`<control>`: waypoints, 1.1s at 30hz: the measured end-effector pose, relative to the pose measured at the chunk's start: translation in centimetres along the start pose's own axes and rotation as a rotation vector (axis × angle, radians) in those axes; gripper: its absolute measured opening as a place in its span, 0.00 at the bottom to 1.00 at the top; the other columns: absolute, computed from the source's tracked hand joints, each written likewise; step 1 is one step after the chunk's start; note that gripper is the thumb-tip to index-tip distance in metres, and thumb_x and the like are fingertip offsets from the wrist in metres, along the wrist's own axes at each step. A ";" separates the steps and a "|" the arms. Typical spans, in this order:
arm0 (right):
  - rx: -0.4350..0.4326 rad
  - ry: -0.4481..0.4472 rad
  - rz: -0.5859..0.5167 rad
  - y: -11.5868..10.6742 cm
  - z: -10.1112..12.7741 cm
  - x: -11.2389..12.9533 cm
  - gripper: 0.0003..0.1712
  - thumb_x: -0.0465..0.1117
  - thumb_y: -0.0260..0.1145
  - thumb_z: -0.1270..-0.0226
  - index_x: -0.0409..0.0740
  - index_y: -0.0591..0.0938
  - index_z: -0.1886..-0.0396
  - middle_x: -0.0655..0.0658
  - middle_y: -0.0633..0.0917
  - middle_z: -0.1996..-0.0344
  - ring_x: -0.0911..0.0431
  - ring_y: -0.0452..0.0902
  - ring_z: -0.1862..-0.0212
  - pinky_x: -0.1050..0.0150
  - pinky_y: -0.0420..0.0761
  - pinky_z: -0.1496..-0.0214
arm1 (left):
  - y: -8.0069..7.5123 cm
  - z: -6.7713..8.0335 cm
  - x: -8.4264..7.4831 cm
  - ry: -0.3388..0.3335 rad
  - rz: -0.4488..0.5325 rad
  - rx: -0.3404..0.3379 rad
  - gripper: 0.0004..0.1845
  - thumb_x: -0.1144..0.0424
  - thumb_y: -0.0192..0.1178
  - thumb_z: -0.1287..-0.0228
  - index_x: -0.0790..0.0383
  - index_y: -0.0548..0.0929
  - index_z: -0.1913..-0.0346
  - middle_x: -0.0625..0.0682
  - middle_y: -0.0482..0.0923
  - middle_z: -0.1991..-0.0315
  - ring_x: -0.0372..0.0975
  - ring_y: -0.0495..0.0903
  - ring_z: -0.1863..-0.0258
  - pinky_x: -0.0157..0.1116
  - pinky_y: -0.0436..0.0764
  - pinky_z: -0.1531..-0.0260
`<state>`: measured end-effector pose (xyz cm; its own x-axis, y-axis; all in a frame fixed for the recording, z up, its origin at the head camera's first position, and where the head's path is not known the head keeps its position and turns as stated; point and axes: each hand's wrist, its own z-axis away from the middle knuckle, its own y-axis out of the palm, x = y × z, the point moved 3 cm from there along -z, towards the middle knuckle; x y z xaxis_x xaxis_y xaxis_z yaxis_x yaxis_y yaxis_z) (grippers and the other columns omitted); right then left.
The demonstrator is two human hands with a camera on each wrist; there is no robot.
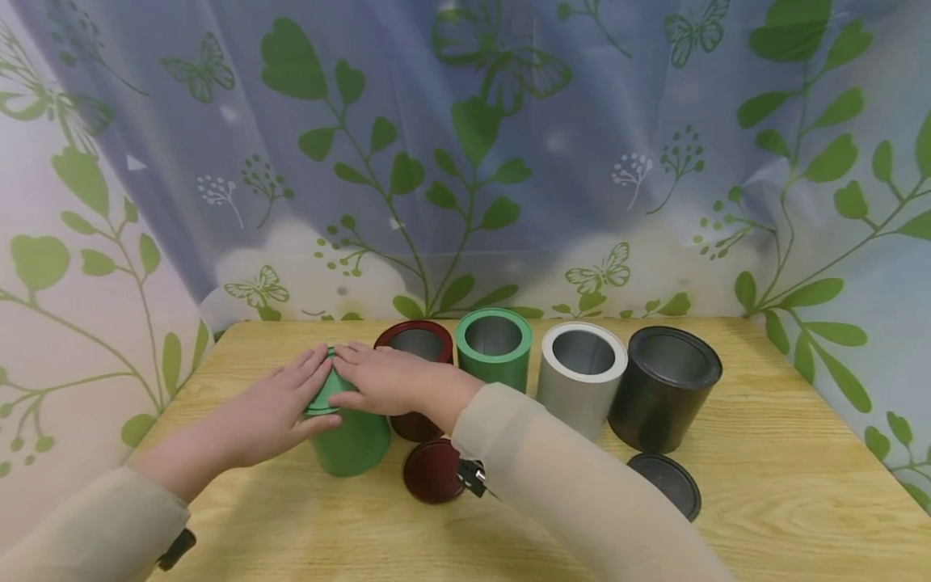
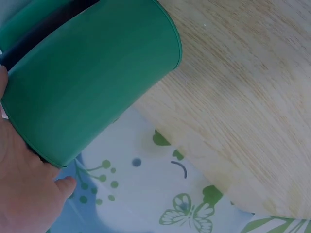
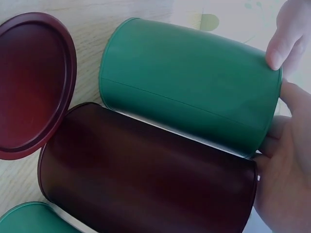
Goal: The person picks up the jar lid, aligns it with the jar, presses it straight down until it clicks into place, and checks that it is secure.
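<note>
A green can (image 1: pixel 352 440) stands at the front left of the wooden table (image 1: pixel 764 453), with a green lid (image 1: pixel 323 396) sitting tilted on its top. My left hand (image 1: pixel 280 404) lies flat over the lid's left side, its thumb against the can's wall. My right hand (image 1: pixel 381 378) presses on the lid's right side with straight fingers. The left wrist view shows the green can (image 2: pixel 97 82) against my left palm (image 2: pixel 24 194). In the right wrist view the green can (image 3: pixel 189 82) touches a dark red can (image 3: pixel 146 174), with my right hand (image 3: pixel 284 174) at their tops.
Behind the hands stand an open dark red can (image 1: pixel 414 343), an open green can (image 1: pixel 494 346), a grey can (image 1: pixel 580 378) and a black can (image 1: pixel 664 386). A dark red lid (image 1: pixel 431 471) and a black lid (image 1: pixel 665 482) lie in front. A leaf-printed curtain (image 1: pixel 465 162) backs the table.
</note>
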<state>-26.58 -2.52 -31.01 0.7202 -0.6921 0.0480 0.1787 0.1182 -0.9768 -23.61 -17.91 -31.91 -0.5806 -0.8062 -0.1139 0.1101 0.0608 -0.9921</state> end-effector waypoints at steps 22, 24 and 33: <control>0.103 0.046 -0.143 -2.0 -0.9 0.2 0.40 0.61 0.52 0.33 0.52 0.54 0.27 0.51 0.52 0.28 0.58 0.41 0.28 0.65 0.52 0.31 | -4.1 -1.2 1.4 0.038 0.189 0.128 0.41 0.40 0.58 0.42 0.63 0.65 0.33 0.69 0.55 0.33 0.66 0.57 0.37 0.61 0.63 0.45; 0.100 0.059 -0.141 -2.1 -1.0 0.4 0.39 0.60 0.54 0.33 0.52 0.56 0.27 0.51 0.53 0.28 0.58 0.43 0.28 0.64 0.54 0.32 | -4.4 -1.4 1.1 0.039 0.131 0.124 0.39 0.41 0.59 0.43 0.63 0.68 0.34 0.70 0.57 0.34 0.66 0.61 0.40 0.60 0.65 0.47; 0.097 0.133 -0.084 -2.5 -1.0 1.2 0.34 0.59 0.57 0.35 0.57 0.63 0.30 0.53 0.62 0.31 0.58 0.52 0.30 0.59 0.59 0.33 | -4.7 -1.9 0.2 0.008 0.050 0.157 0.40 0.44 0.62 0.45 0.66 0.68 0.35 0.70 0.63 0.37 0.64 0.64 0.41 0.58 0.67 0.47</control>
<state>-26.86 -4.37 -28.69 0.6062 -0.7897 0.0946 0.3032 0.1195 -0.9454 -25.74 -17.21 -27.37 -0.5773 -0.7999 -0.1641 0.2632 0.0079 -0.9647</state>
